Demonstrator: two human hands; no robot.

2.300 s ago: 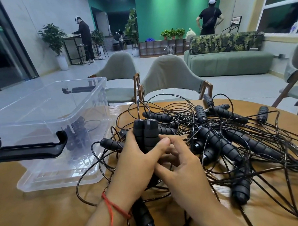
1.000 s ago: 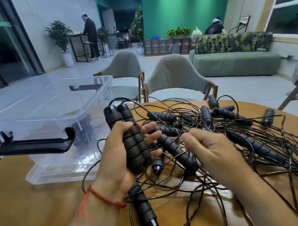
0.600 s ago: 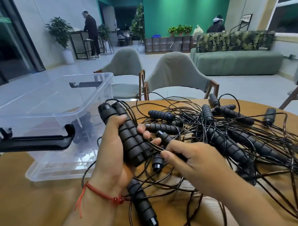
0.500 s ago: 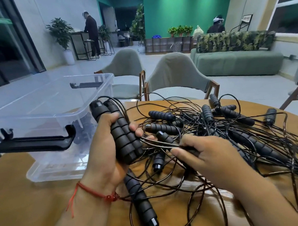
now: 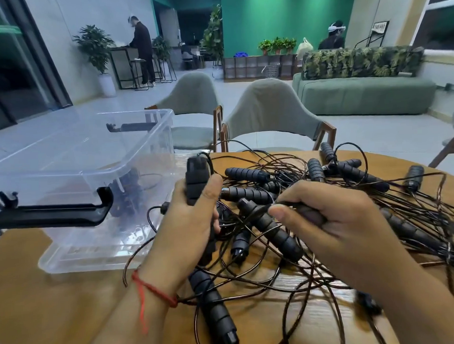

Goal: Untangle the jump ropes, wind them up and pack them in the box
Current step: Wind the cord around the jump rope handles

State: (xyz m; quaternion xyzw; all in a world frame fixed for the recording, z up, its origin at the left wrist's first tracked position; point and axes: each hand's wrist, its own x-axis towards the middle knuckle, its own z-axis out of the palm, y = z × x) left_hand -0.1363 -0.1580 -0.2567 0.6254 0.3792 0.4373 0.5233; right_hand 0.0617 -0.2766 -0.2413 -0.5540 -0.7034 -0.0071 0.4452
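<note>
While my left hand [image 5: 190, 225] clamps the paired handles [image 5: 196, 181] and my right hand [image 5: 334, 219] pinches cord [image 5: 287, 203], hard pulling could tighten the tangle [image 5: 312, 194].

Field notes, the table [image 5: 57, 309]: box [image 5: 151, 138] on the left part, some rope handles [image 5: 128, 191] inside it. The jump ropes [image 5: 351, 192] lie heaped right of the box, out to the right edge. One loose handle [image 5: 216, 310] lies nearest, before the heap. The left grip [image 5: 189, 225], between box and heap, holds a handle pair [image 5: 196, 178]. The right grip [image 5: 340, 219], over the heap's middle, holds part of it. Two chairs [image 5: 267, 113] behind the table, sofa [image 5: 365, 93] beyond, right.
</note>
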